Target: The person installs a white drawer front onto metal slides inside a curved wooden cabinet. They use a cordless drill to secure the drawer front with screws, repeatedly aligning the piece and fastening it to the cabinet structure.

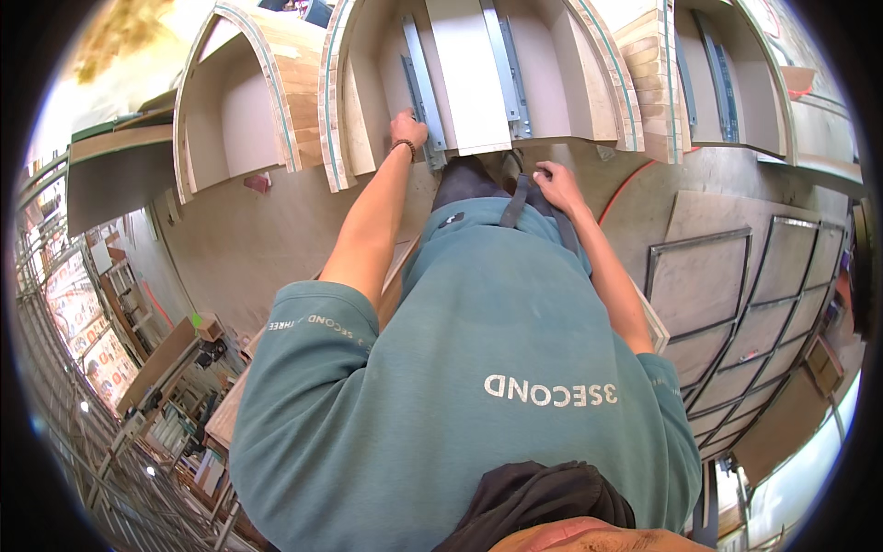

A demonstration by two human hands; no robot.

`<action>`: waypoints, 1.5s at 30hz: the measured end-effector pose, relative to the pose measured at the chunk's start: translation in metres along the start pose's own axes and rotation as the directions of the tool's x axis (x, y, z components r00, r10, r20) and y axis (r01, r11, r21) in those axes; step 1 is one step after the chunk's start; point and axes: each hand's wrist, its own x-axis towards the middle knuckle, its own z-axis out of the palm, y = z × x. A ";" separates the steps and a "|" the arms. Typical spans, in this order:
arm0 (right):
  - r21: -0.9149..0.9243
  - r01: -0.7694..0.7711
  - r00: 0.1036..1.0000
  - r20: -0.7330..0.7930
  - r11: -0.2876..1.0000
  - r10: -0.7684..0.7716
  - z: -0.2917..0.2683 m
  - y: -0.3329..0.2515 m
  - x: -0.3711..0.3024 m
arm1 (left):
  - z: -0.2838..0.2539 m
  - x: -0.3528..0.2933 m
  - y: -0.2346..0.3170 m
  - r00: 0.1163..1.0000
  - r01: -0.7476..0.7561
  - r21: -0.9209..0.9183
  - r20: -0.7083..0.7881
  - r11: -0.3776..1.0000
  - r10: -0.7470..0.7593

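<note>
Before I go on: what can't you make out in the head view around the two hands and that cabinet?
- Left hand: fingers against the grey metal drawer slide; grip undecidable, too small.
- Right hand: by the dark strap; fingertips curled under.
- Pale plywood cabinet: top cut off by upper edge.
- Floor below: hidden by the teal sweatshirt.

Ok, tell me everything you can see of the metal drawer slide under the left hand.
The drawer slide is a long, narrow rail of grey-blue metal, fixed flat along the left inner wall of an open plywood cabinet. It runs from the cabinet's depth out to its front edge. The left hand grips its near end. A matching rail sits on the opposite wall.
</note>
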 end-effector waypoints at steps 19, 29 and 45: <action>0.054 -0.274 0.934 -0.224 0.960 0.279 0.057 -0.029 -0.065 | -0.009 0.031 0.023 0.994 -0.094 -0.086 0.055 0.992 0.099; 0.098 -0.267 0.947 -0.158 0.959 0.280 0.081 -0.034 -0.052 | -0.004 0.043 0.031 0.995 -0.076 -0.166 0.055 0.983 0.086; 0.721 -0.395 0.861 0.075 0.570 0.503 0.125 -0.101 0.037 | 0.000 0.049 0.012 0.979 -0.188 -0.092 0.059 0.978 0.194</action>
